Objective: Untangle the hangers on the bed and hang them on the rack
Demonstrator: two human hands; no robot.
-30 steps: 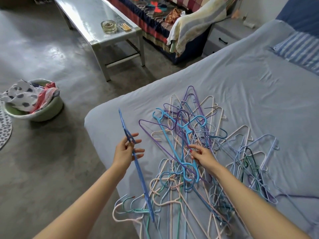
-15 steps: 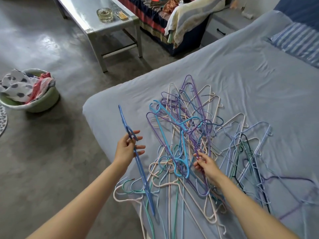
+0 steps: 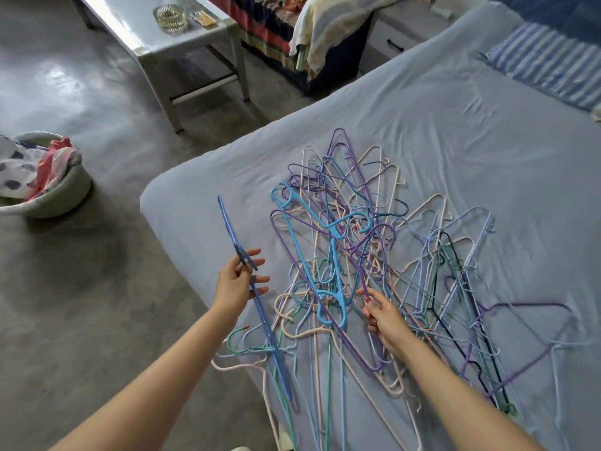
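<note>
Hanger pile [image 3: 374, 271] sits centre-frame on the bed [image 3: 455, 131], near the bed's lower-left corner; wire and plastic hangers in purple, cyan, cream, green, pale blue, all crossed over each other. Pile's long axis runs roughly from bottom of frame up toward the centre, hooks pointing mixed ways.

Left hand [image 3: 235, 284] holds one blue hanger [image 3: 253, 297] just left of the pile, thumb + fingers pinching near its middle, other fingers spread. That hanger is seen edge-on, long axis steep, top end up-left, low end down over the pile's lower-left fringe; can't tell if it's fully clear of the green/cream ones there.

Right hand [image 3: 383, 317] is in the pile, lower-centre, fingertips pinching a thin purple hanger [image 3: 325, 281] strand beside the cyan hanger [image 3: 325, 262]. Exact grip partly hidden by wires.

Key relation, judged: right hand is nearer the tangle, already on it; left is beside it, occupied. The purple one runs under/through the cyan one, so pulling along its long axis toward bottom of frame looks easier than lifting straight up; snag risk on neighbouring hooks.

Room: bare sheet upper right of pile, open floor [image 3: 81, 288] to frame left past bed edge. Rack not in view. Worktop [image 3: 156, 30] upper left, basin [image 3: 48, 190] with clothes at left edge, both well apart from pile.
</note>
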